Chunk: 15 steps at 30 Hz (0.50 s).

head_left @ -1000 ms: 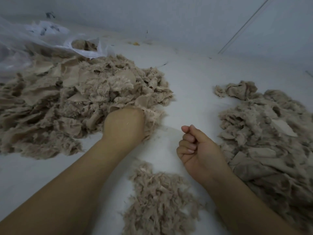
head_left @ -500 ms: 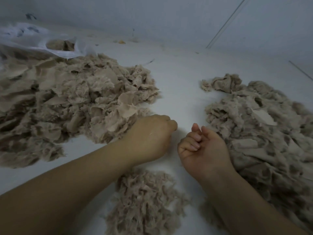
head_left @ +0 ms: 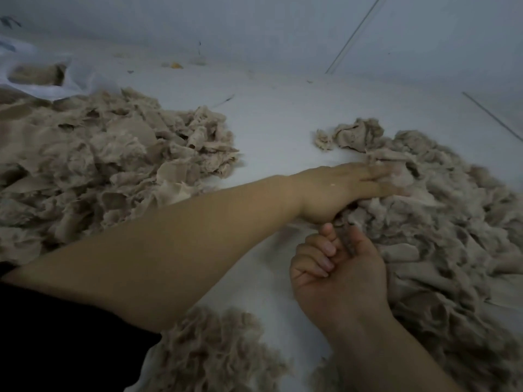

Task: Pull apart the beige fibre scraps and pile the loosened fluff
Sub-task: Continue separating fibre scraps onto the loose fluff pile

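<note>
Beige fibre scraps lie in two big heaps on a white surface: a left heap [head_left: 99, 165] and a right heap [head_left: 452, 236]. A smaller pile of loosened fluff [head_left: 215, 352] sits near me at the bottom centre. My left hand [head_left: 345, 188] reaches across to the right heap. Its fingers are straight and lie blurred on the scraps at the heap's near-left edge. My right hand [head_left: 339, 278] rests palm up against the same heap, just below the left hand. Its fingers are loosely curled and I see no scrap gripped in them.
A clear plastic bag [head_left: 42, 86] holding more beige scraps lies at the back left. A pale wall [head_left: 283, 29] rises behind the surface. Dark clothing [head_left: 56, 349] fills the bottom-left corner. Bare white surface [head_left: 277, 131] runs between the two heaps.
My left hand left the left heap and swept right across the gap onto the right heap, its fingers opening out. My right hand stayed loosely curled and now lies against that heap.
</note>
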Each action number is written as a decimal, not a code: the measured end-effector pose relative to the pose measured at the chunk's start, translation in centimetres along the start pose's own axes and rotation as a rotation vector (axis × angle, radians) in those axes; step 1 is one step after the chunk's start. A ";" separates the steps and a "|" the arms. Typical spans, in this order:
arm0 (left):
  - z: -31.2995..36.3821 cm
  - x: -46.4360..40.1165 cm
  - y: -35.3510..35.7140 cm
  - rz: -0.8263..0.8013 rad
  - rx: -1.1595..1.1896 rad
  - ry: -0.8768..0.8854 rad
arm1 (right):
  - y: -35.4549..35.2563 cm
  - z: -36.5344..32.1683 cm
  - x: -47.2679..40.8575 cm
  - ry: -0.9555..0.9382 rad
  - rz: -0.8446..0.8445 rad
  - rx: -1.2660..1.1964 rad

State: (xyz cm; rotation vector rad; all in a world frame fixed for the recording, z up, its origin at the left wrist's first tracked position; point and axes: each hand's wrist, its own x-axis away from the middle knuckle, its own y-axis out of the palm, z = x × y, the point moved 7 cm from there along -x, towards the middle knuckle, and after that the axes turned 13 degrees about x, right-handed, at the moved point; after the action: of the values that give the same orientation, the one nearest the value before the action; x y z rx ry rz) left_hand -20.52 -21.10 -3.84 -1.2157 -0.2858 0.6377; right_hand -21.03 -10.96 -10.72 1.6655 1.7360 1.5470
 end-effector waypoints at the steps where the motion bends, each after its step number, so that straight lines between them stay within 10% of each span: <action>1: -0.2 -0.5 0.5 -0.041 0.023 -0.023 | 0.0 0.0 -0.1 0.000 -0.002 0.004; 15: -1.4 11.0 0.5 0.280 0.236 -0.032 | 0.5 1.2 -0.1 0.017 0.021 0.105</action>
State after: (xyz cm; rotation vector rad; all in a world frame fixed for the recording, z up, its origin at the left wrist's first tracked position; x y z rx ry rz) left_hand -11.25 -15.52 -6.21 -1.0261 -0.0629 0.9076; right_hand -19.83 -10.59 -10.83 1.7294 1.8441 1.5067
